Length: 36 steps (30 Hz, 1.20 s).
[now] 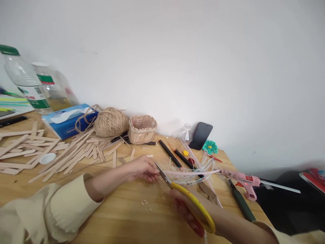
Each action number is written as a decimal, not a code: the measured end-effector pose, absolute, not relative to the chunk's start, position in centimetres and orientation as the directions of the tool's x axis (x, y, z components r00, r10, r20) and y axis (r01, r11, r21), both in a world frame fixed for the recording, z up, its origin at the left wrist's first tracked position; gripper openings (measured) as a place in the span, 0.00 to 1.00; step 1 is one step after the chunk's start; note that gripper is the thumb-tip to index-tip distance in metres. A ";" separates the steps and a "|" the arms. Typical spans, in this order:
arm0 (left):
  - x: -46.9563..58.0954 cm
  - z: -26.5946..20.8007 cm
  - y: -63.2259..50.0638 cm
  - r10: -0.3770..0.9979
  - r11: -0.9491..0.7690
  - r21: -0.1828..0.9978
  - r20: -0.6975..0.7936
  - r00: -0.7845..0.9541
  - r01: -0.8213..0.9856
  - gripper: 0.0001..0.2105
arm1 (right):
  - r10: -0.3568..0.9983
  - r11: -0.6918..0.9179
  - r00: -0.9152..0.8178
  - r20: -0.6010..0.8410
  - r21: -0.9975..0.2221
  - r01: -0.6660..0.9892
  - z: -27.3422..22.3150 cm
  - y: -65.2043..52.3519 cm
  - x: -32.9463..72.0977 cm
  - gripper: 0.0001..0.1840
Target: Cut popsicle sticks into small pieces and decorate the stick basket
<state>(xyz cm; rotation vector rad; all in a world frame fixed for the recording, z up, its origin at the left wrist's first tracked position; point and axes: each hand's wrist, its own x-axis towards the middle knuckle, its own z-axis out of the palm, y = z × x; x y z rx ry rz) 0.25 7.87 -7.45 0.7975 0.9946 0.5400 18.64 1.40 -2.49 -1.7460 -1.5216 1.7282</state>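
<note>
My left hand (143,168) is closed in a pinch at the end of a thin pink strip (188,173), just above the table. The strip runs right over a loose bundle of glittery clear strands (203,167). My right hand (184,208) grips a pair of scissors (194,200) with yellow and red handles. Their blades point up and left, close to my left fingertips and the strip's end. Whether the blades touch the strip I cannot tell. Wood chips (145,203) lie below my hands.
Craft sticks (86,149), a twine ball (111,122), a small wooden basket (142,130) and a tissue pack (68,123) fill the left and back. Black markers (169,153), a phone (201,135), a green flower (210,147) and a pink glue gun (245,179) are on the right.
</note>
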 end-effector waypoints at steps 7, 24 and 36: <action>0.2 -5.2 6.3 0.816 0.496 0.861 -0.420 0.398 -0.110 0.12 | 0.848 -0.336 -0.351 -0.397 -0.915 0.224 -0.7 1.9 20.1 0.09; 1.2 -2.6 4.8 0.891 0.432 0.874 -0.374 0.258 -0.223 0.09 | 0.991 0.006 -0.131 -0.008 -0.995 0.104 -2.3 3.7 17.2 0.15; 1.1 -2.5 4.8 0.833 0.468 0.879 -0.405 0.377 -0.090 0.09 | 0.980 -0.124 -0.152 -0.131 -0.991 0.056 -2.7 3.5 17.4 0.19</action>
